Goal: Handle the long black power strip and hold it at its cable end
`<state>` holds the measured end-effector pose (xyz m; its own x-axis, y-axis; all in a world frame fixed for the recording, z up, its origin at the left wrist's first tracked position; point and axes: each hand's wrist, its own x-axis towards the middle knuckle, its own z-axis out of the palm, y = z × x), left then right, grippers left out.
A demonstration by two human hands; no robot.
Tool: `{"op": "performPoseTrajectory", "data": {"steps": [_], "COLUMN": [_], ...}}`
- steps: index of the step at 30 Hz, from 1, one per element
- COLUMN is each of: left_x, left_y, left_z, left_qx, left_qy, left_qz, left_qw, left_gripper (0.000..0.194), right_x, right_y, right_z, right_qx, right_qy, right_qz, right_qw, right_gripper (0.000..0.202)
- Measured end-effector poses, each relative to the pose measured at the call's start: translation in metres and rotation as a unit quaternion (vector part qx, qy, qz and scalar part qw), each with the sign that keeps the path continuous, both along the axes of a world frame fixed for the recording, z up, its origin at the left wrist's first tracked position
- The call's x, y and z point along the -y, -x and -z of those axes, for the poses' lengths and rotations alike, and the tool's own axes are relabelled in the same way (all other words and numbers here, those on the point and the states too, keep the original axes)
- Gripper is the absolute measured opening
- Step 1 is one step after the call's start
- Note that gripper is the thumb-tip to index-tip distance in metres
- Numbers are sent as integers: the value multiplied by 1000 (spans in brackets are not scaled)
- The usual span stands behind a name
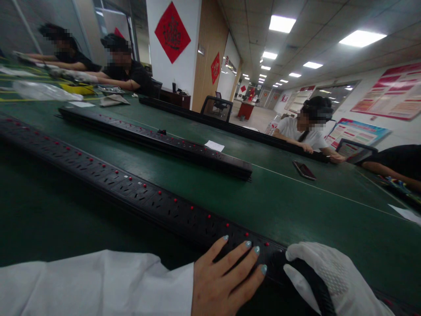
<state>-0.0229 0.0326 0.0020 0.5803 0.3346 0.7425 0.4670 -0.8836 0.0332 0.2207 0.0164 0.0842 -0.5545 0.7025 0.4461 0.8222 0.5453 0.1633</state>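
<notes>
A long black power strip [158, 201] with a row of red round dots and many sockets runs from the far left to the front right. My left hand [226, 276], bare and with pale blue nails, lies on its near end with the fingers spread. Just right of it, my right hand [332, 272] wears a white dotted glove. Its thumb and fingers close around a thick black cable [311, 274] that comes off the strip's end and curves down toward me. The glove hides part of the cable.
Beyond lie more black strips [217, 163] on the green table [279, 202], with a white paper slip [214, 145] and a phone [304, 170]. One person leans over a far strip [230, 126]; others sit at the far left, and a dark sleeve [394, 160] shows at the right.
</notes>
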Motion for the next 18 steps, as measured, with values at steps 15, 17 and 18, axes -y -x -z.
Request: {"op": "performPoseTrajectory", "data": {"steps": [15,17,18], "left_x": [0,0,0], "left_y": [2,2,2], "left_z": [0,0,0], "left_qx": [-17,-24,-26], "left_qy": [-8,-4,-3], "left_qz": [-7,-6,-6], "left_qw": [1000,1000,1000], "left_gripper": [31,32,33], "right_x": [1,0,0], "right_y": [-1,-1,0], "right_z": [-1,-1,0], "right_qx": [1,2,1], "right_qy": [2,3,4], "right_qz": [9,9,8], "right_qw": [1000,1000,1000], "right_gripper": [13,13,13]}}
